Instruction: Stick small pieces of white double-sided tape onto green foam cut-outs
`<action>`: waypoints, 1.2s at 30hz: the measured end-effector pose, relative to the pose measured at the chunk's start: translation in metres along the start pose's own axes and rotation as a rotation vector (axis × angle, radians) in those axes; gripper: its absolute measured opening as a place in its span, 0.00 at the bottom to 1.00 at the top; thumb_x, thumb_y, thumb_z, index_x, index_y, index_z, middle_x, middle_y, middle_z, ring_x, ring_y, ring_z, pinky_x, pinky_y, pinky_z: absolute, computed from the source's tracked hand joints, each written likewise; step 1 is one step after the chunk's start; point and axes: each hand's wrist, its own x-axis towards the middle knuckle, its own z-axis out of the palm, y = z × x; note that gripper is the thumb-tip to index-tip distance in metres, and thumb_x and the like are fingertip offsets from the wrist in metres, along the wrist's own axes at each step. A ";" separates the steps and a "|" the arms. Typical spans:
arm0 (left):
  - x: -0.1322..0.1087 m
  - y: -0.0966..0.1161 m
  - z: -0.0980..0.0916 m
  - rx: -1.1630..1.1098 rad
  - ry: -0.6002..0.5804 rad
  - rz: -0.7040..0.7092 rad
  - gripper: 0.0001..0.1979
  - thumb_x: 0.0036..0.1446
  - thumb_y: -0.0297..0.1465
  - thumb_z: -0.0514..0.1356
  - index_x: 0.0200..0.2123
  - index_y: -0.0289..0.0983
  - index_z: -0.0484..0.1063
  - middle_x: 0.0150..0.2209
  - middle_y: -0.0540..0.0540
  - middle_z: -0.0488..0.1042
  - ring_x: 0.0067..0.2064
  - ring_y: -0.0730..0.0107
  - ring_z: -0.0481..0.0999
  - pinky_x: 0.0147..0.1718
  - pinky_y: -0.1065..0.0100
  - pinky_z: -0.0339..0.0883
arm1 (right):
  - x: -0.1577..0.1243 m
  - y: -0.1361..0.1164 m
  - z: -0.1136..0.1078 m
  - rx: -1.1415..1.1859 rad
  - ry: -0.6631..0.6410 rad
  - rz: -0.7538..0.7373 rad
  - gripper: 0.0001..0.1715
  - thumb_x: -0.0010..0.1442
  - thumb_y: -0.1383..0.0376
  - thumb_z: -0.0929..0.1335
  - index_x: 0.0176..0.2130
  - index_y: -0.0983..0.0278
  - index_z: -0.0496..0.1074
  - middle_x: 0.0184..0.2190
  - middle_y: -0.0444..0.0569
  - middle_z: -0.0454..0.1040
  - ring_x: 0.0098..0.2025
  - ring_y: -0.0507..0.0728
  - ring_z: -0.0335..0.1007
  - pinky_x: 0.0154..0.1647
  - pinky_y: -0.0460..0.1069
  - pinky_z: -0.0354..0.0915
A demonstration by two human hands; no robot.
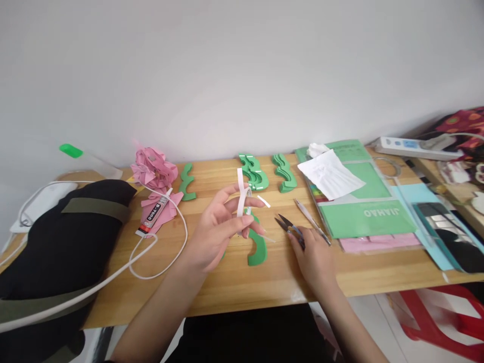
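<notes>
My left hand is raised above the wooden table, fingers pinched on a narrow white strip that stands upright. Under it lies a curved green foam piece. My right hand rests on the table with its fingers closed around small thread snips, blades pointing left. A short white strip scrap lies just beyond.
Green foam cutouts are stacked at the back, with a single one further left. Pink paper flower, glue tube, white cable and black bag at left. Tweezers, green paper packs and a power strip at right.
</notes>
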 end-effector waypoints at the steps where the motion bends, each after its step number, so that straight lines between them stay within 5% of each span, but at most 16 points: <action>1: 0.000 0.000 0.000 0.005 -0.002 0.003 0.19 0.53 0.25 0.63 0.47 0.42 0.66 0.41 0.49 0.77 0.27 0.73 0.77 0.26 0.70 0.60 | 0.001 0.000 0.000 0.011 -0.009 0.004 0.21 0.68 0.56 0.58 0.40 0.67 0.72 0.36 0.59 0.78 0.35 0.63 0.74 0.33 0.54 0.66; 12: -0.001 -0.001 0.001 0.040 -0.020 -0.003 0.19 0.55 0.24 0.63 0.49 0.44 0.65 0.43 0.49 0.78 0.27 0.74 0.77 0.28 0.70 0.62 | -0.006 -0.001 -0.002 0.010 0.063 -0.002 0.16 0.64 0.61 0.61 0.44 0.65 0.73 0.39 0.58 0.74 0.35 0.62 0.73 0.33 0.54 0.67; 18: -0.001 -0.002 0.001 0.004 -0.016 0.012 0.21 0.53 0.23 0.63 0.49 0.42 0.64 0.44 0.48 0.77 0.30 0.73 0.79 0.28 0.71 0.62 | -0.003 -0.002 -0.010 -0.067 -0.033 -0.036 0.15 0.63 0.64 0.62 0.42 0.66 0.75 0.34 0.57 0.75 0.36 0.65 0.73 0.35 0.56 0.67; 27: -0.003 -0.005 0.003 0.005 0.011 0.021 0.23 0.52 0.23 0.64 0.50 0.44 0.64 0.47 0.47 0.77 0.34 0.70 0.80 0.31 0.70 0.66 | 0.014 -0.045 -0.070 0.682 0.102 -0.165 0.05 0.63 0.65 0.67 0.37 0.61 0.73 0.34 0.48 0.77 0.35 0.56 0.73 0.35 0.50 0.68; 36: -0.001 -0.006 0.005 0.044 -0.024 0.051 0.20 0.54 0.24 0.62 0.49 0.42 0.64 0.37 0.52 0.76 0.28 0.77 0.77 0.27 0.73 0.62 | 0.034 -0.049 -0.079 0.647 0.195 -0.186 0.05 0.61 0.65 0.67 0.35 0.61 0.73 0.30 0.45 0.77 0.29 0.53 0.72 0.32 0.49 0.67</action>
